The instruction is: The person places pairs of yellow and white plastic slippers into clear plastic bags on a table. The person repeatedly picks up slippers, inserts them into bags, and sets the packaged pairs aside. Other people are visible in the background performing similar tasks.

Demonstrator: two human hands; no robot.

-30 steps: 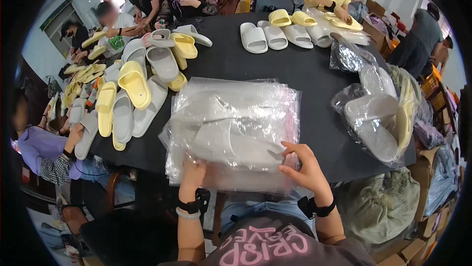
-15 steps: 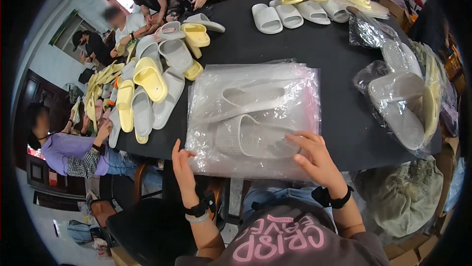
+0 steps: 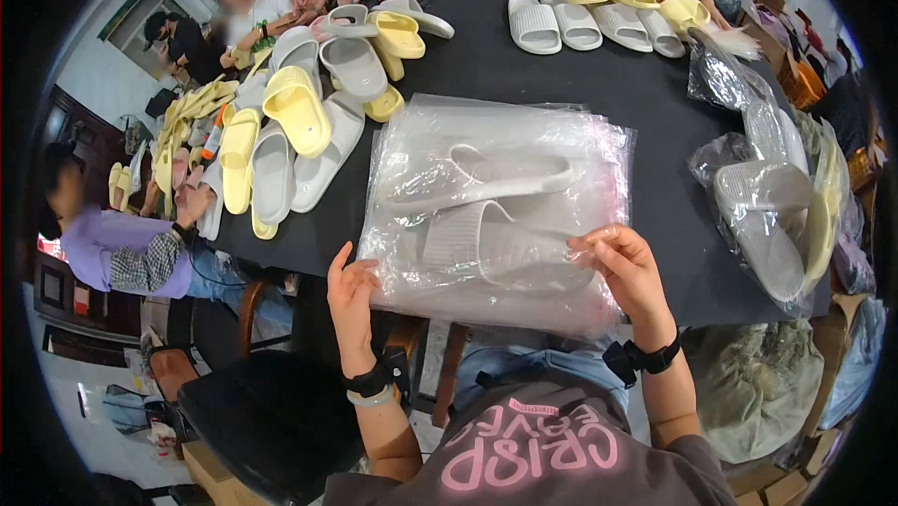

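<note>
In front of me a stack of clear plastic bags [image 3: 505, 122] lies on the black table. A pair of grey slippers shows through the top bag's film: one slipper [image 3: 505, 184] lies on its side at the far side, and the other slipper [image 3: 533, 249] lies nearer with its strap to the left. My right hand [image 3: 629, 267] has thumb and fingers pinched together on the film by the nearer slipper's right end. At the bags' left edge, my left hand [image 3: 351, 298] is open, fingers apart, its fingertips beside or just touching the film.
Loose grey and yellow slippers [image 3: 297, 111] crowd the left side of the table. More slippers [image 3: 580, 21] stand in a row at the far edge. Bagged slippers [image 3: 762, 216] lie at the right. Co-workers sit or stand at the left and far sides.
My right hand's spread fingers have closed into a pinch on the film. The left hand stays by the bags' left edge. The whole view has shifted slightly.
</note>
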